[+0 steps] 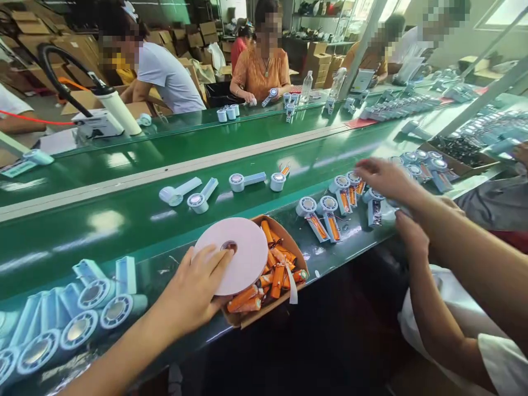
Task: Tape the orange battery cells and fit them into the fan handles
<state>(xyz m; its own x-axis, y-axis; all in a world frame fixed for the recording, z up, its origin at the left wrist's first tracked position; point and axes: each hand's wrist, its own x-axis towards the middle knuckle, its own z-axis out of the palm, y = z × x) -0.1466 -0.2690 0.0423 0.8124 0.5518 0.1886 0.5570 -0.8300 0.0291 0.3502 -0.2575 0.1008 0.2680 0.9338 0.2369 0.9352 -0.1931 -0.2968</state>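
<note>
My left hand comes in from the lower left and grips a large white roll of tape. Its fingers lie over the top face near the core hole, with the thumb at the lower edge. Underneath and beside the roll is a cardboard box holding several orange-wrapped battery cells. A loose white strip hangs over the box's front side. Left of my hand lie several light-blue handheld fan bodies with round heads. My right hand does not show.
A co-worker's hands work among fan bodies with orange cells in their handles. More fan bodies lie on the green belt. People sit across the line, near a white tube-shaped tool. An open box of dark parts stands right.
</note>
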